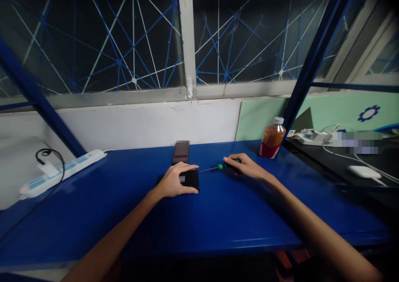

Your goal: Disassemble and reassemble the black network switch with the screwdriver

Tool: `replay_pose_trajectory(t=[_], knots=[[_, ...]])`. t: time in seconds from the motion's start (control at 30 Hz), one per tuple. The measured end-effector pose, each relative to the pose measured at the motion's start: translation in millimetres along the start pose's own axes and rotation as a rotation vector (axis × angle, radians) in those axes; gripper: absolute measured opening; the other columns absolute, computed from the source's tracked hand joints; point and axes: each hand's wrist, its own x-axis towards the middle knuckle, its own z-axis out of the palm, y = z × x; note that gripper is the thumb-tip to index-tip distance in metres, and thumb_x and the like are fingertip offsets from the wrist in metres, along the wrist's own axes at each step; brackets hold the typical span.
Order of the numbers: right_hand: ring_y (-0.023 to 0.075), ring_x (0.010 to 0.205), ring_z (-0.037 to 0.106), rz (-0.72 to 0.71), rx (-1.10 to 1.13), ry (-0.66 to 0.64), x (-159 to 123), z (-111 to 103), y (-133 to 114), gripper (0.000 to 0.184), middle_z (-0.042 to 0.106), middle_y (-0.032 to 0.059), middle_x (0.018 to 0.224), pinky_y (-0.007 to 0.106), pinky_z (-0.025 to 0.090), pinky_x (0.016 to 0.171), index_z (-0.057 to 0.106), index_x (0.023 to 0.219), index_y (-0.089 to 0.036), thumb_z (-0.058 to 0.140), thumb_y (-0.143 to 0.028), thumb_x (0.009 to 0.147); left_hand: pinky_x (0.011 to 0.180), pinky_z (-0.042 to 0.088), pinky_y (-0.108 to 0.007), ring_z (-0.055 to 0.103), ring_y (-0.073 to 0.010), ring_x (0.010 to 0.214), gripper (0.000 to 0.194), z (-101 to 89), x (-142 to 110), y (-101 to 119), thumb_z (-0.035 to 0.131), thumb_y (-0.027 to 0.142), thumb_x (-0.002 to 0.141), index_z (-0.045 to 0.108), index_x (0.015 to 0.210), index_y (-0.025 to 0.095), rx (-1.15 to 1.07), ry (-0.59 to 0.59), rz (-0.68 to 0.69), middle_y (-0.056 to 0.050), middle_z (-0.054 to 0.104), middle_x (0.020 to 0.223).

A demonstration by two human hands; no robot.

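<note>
Edges should suit our grip on this flat black rectangular device (192, 181) — likely light, stiff — half-curled left hand (172, 180) clasping it, right hand (245, 165) closed round a green-handled metal screwdriver (221, 166).

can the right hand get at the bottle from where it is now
Probably yes: the bottle stands a little beyond the right hand, with nothing visible between them. The hand holds a screwdriver, though, so grasping may mean putting that down first.
</note>
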Motion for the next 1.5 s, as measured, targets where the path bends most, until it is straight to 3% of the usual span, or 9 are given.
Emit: replay_pose_trajectory(t=[0.23, 0.37, 0.5, 0.63, 0.93, 1.1, 1.27, 1.5], knots=[[0.0064, 0.041, 0.038, 0.063, -0.002, -0.174, 2, -8, 9, 0.045, 0.053, -0.0017, 0.057, 0.022, 0.025, 0.038, 0.066, 0.085, -0.013, 0.06, -0.057, 0.078, 0.09, 0.048, -0.043, 0.058, -0.0286, 0.106, 0.074, 4.2, 0, 2, 0.08, 0.054, 0.059, 0.059, 0.125, 0.027, 0.02, -0.066, -0.002, -0.008, 0.064, 0.117], [0.0072, 0.043, 0.04, 0.043, -0.064, -0.298, 4, -7, 16, 0.038, 0.055, -0.0017, 0.059, 0.022, 0.028, 0.041, 0.067, 0.078, -0.014, 0.067, -0.052, 0.074, 0.088, 0.05, -0.042, 0.06, -0.0285, 0.104, 0.075, 4.7, 0, 0, 0.079, 0.056, 0.058, 0.06, 0.124, 0.026, 0.039, -0.061, -0.013, -0.009, 0.065, 0.115], [0.0088, 0.052, 0.042, -0.048, -0.135, -0.198, 7, -5, 22, 0.034, 0.053, -0.0026, 0.059, 0.023, 0.032, 0.05, 0.068, 0.072, -0.014, 0.069, -0.048, 0.072, 0.089, 0.05, -0.043, 0.062, -0.0309, 0.104, 0.074, 6.5, 1, -3, 0.078, 0.062, 0.055, 0.065, 0.118, 0.025, 0.104, -0.063, -0.067, -0.009, 0.067, 0.115], [0.009, 0.052, 0.039, -0.057, -0.13, -0.177, 9, -5, 21, 0.035, 0.052, -0.0029, 0.058, 0.023, 0.031, 0.05, 0.069, 0.073, -0.014, 0.069, -0.048, 0.07, 0.095, 0.048, -0.043, 0.06, -0.0309, 0.111, 0.072, 8.1, 1, -3, 0.074, 0.064, 0.058, 0.066, 0.118, 0.025, 0.127, -0.11, -0.084, -0.008, 0.064, 0.122], [0.0085, 0.042, 0.038, 0.027, -0.157, -0.211, 8, 4, 12, 0.054, 0.049, -0.002, 0.047, 0.023, 0.026, 0.042, 0.067, 0.065, -0.013, 0.053, -0.064, 0.078, 0.101, 0.041, -0.047, 0.053, -0.0287, 0.122, 0.06, 16.4, -14, 7, 0.064, 0.051, 0.079, 0.053, 0.131, 0.022, 0.257, -0.039, 0.044, -0.009, 0.054, 0.134], [0.0082, 0.039, 0.039, 0.044, -0.154, -0.284, 7, 7, 9, 0.056, 0.049, -0.002, 0.044, 0.023, 0.028, 0.041, 0.064, 0.062, -0.014, 0.053, -0.066, 0.078, 0.099, 0.042, -0.047, 0.054, -0.0294, 0.12, 0.062, 20.7, -15, 8, 0.065, 0.054, 0.077, 0.056, 0.129, 0.02, 0.286, -0.006, 0.094, -0.011, 0.055, 0.132], [0.0079, 0.042, 0.039, -0.04, -0.169, -0.241, 10, 7, 10, 0.051, 0.048, -0.0024, 0.046, 0.023, 0.028, 0.043, 0.062, 0.062, -0.014, 0.057, -0.062, 0.077, 0.097, 0.045, -0.045, 0.059, -0.0289, 0.115, 0.058, 21.9, -11, 7, 0.063, 0.057, 0.077, 0.062, 0.122, 0.02, 0.286, 0.039, 0.074, -0.01, 0.059, 0.128], [0.0074, 0.044, 0.036, -0.036, -0.134, -0.193, 16, 5, 22, 0.046, 0.046, -0.0051, 0.05, 0.022, 0.027, 0.043, 0.056, 0.063, -0.015, 0.066, -0.06, 0.068, 0.092, 0.05, -0.044, 0.064, -0.0288, 0.107, 0.055, 22.4, 2, 7, 0.066, 0.058, 0.073, 0.066, 0.115, 0.023, 0.234, 0.051, 0.04, -0.006, 0.065, 0.12]])
